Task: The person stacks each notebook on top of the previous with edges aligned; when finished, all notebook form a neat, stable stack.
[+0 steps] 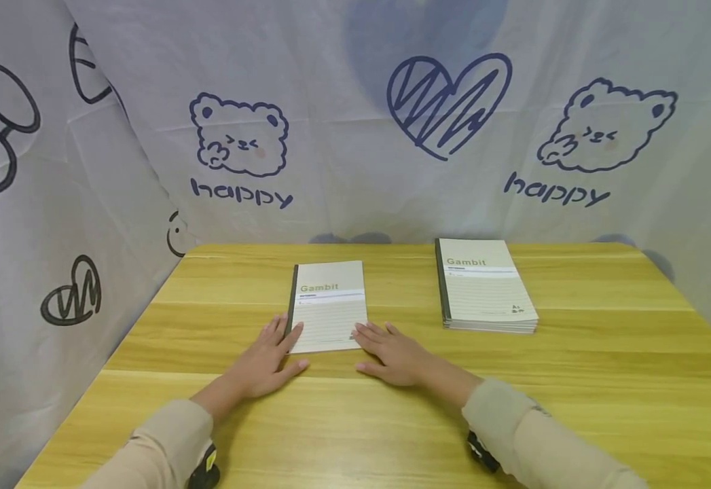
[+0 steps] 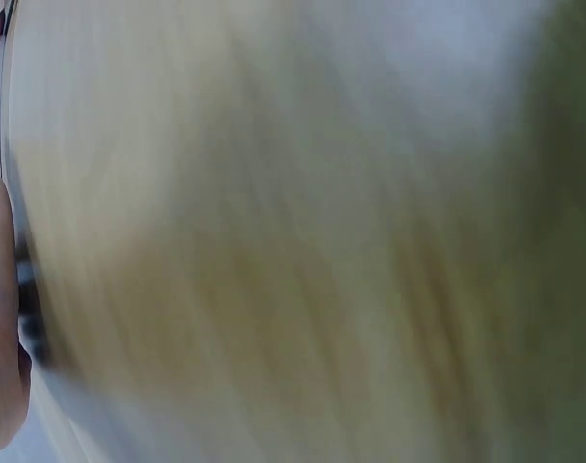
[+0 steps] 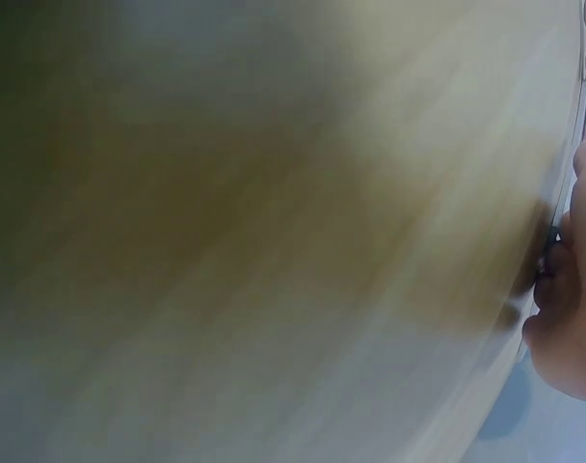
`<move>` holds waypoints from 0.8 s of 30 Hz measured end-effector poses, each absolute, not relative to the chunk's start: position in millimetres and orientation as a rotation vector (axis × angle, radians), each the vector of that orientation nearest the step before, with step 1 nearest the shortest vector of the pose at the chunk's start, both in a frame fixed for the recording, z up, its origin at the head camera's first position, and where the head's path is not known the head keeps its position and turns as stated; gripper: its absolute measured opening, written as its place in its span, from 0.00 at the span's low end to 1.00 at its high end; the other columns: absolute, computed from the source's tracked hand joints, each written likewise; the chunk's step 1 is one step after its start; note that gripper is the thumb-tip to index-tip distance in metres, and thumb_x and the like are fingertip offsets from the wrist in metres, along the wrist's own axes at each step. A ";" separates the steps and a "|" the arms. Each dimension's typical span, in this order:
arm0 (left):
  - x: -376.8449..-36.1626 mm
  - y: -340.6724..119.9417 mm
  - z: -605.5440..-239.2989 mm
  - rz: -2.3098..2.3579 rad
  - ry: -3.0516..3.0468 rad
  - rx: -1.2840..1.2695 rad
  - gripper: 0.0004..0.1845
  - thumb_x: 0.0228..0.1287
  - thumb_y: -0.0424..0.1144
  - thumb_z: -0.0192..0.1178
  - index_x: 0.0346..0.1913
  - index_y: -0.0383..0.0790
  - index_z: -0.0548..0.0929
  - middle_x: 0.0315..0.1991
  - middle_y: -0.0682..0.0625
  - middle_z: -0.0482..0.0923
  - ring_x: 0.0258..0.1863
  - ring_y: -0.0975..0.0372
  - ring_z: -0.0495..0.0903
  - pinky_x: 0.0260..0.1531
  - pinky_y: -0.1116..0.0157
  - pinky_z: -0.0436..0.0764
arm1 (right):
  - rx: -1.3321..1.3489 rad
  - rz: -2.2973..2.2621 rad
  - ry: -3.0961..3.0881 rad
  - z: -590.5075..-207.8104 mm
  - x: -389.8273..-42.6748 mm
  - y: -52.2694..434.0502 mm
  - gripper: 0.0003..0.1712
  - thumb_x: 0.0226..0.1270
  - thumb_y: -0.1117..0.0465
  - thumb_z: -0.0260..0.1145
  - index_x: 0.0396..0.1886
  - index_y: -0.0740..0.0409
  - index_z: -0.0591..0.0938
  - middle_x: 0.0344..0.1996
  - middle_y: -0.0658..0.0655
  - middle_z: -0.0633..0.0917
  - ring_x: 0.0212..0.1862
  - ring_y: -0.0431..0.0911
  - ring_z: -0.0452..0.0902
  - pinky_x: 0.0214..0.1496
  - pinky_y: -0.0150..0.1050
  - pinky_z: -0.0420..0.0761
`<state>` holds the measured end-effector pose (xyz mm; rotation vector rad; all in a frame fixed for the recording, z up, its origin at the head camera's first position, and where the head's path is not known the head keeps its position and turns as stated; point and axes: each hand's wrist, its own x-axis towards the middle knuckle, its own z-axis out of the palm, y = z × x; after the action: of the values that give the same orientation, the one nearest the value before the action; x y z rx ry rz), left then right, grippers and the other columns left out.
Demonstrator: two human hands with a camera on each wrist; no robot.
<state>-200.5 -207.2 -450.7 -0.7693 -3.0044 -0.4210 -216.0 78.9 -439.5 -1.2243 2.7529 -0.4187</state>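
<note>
Left hand point(image 1: 266, 363), right hand point(image 1: 394, 353): flat, fingers spread, touching the near corners of the notebook point(image 1: 329, 305) between them. Squaring-up step, apparently; next needs a grip. Stack point(image 1: 483, 285) beyond right hand.

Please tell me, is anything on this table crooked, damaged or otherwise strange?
Nothing stands out. The single notebook lies flat and nearly square between the left hand and right hand; the notebook stack looks tidy. Both wrist views are blurred.

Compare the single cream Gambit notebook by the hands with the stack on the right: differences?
The single cream Gambit notebook lies alone and flat; the stack of cream Gambit notebooks is several high. The single one has the left hand and right hand at its near corners; the stack is untouched. Both share the cover design, dark spine and wooden table.
</note>
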 end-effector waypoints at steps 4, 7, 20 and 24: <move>-200.9 -200.8 -451.3 -0.436 -3.002 -0.785 0.38 0.67 0.56 0.47 0.72 0.37 0.53 0.71 0.29 0.43 0.72 0.41 0.43 0.69 0.46 0.48 | -1.220 -0.420 2.757 -439.2 -215.1 86.4 0.34 0.71 0.47 0.49 0.70 0.60 0.59 0.71 0.60 0.58 0.72 0.55 0.50 0.71 0.57 0.50; -201.0 -196.6 -452.4 -0.433 -3.012 -0.789 0.38 0.67 0.57 0.47 0.72 0.38 0.52 0.71 0.30 0.42 0.72 0.42 0.42 0.69 0.47 0.48 | -1.213 -0.420 2.759 -439.8 -214.3 91.3 0.34 0.72 0.47 0.48 0.71 0.59 0.58 0.71 0.60 0.57 0.73 0.55 0.50 0.72 0.56 0.49; -196.8 -180.8 -447.3 -0.457 -3.047 -0.841 0.38 0.67 0.58 0.45 0.72 0.40 0.51 0.72 0.32 0.40 0.73 0.45 0.40 0.70 0.49 0.47 | -1.219 -0.461 2.774 -439.2 -206.5 110.6 0.33 0.72 0.49 0.49 0.69 0.62 0.60 0.70 0.62 0.60 0.72 0.56 0.52 0.70 0.58 0.51; -195.5 -172.4 -444.9 -0.467 -3.058 -0.857 0.38 0.67 0.58 0.45 0.72 0.39 0.52 0.71 0.31 0.40 0.73 0.45 0.40 0.70 0.49 0.47 | -1.234 -0.459 2.777 -438.9 -202.8 118.9 0.32 0.71 0.50 0.50 0.69 0.64 0.61 0.69 0.63 0.61 0.71 0.58 0.53 0.69 0.59 0.53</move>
<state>-195.5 -172.4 -444.9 -0.8571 -3.0585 -0.4672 -202.8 118.9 -438.9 -1.2342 2.7770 -0.4585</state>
